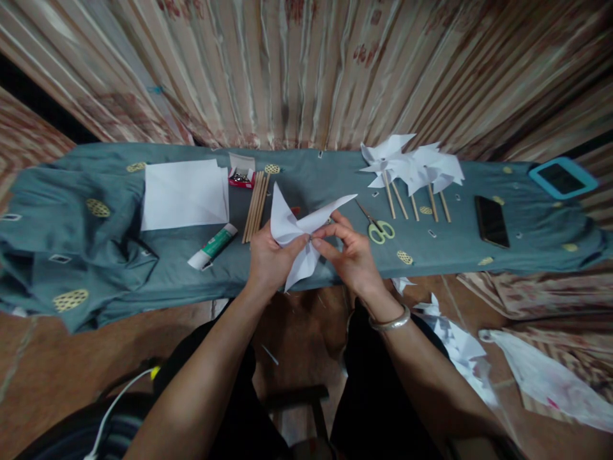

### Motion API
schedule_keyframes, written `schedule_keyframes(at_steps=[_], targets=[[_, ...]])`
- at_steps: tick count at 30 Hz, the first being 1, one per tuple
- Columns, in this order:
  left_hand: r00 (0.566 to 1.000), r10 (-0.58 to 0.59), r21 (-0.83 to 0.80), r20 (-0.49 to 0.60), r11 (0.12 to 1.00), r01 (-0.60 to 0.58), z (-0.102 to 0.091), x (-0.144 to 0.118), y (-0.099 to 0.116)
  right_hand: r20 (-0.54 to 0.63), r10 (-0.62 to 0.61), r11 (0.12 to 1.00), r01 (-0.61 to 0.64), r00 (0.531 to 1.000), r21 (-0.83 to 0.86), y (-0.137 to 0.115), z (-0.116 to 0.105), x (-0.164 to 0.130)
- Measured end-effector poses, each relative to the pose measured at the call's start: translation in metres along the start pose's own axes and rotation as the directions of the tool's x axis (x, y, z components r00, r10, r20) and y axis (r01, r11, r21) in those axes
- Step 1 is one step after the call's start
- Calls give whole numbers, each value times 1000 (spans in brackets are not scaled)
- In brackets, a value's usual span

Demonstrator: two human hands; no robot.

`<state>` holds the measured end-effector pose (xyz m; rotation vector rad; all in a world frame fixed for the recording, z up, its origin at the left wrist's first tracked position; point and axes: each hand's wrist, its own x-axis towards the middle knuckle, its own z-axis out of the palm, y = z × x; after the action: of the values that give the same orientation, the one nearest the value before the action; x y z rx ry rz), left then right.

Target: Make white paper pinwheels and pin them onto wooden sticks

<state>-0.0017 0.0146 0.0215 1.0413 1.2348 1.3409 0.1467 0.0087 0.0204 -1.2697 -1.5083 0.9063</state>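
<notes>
A white paper pinwheel (299, 233) is held up over the front edge of the cloth-covered table. My left hand (272, 255) is closed on its left side, the thumb pressed near the centre. With thumb and forefinger, my right hand (347, 249) pinches at the pinwheel's middle; whether a pin is between those fingers is too small to tell. Left of the pinwheel lie several wooden sticks (256, 207) and an open red box of small metal pins (242, 176). Green-handled scissors (378, 229) lie right of my right hand.
White paper sheets (184, 195) and a glue stick (213, 246) lie on the left of the table (316, 169). Several finished pinwheels (416, 167) on sticks, a phone (491, 220) and a blue-framed tablet (562, 177) lie right. Paper scraps (453, 342) litter the floor.
</notes>
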Motion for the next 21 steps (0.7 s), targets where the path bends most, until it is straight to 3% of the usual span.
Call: schedule_keyframes(at_steps=[7,15,21], targets=[[1000,28,43,-4,999,-27,-2,0,-2,-17,5,999,-4,1000,47,2,4,-2],[999,37,37,7,999,-37,-3,0,0,-124,56,997,-50,991,56,10,10,-4],[999,28,4,18,1000,-28,-3,1,-4,-88,92,967,-68,992,244,4,13,-2]])
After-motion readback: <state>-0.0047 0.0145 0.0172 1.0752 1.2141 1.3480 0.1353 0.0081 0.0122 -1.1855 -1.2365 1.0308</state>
